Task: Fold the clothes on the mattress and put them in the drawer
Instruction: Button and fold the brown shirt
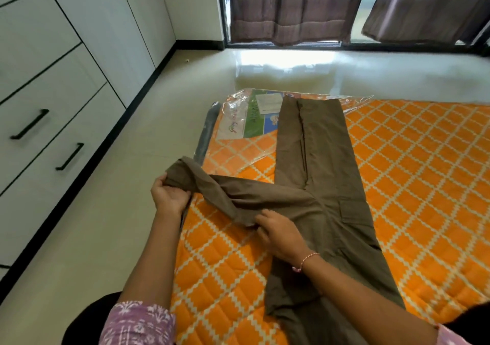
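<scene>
Olive-brown cargo trousers (326, 159) lie lengthwise on the orange quilted mattress (413, 175). One leg runs straight toward the window; the other is pulled out to the left, bunched and twisted. My left hand (169, 195) grips the end of that pulled leg past the mattress's left edge. My right hand (278, 234) pinches the lower edge of the same leg nearer the crotch. White drawers with black handles (70, 156) line the left wall, all shut.
A clear plastic wrapper with printed labels (249, 122) covers the mattress's far left corner. Glossy floor (127, 212) runs between mattress and drawers. Brown curtains (291, 10) hang over the window at the back.
</scene>
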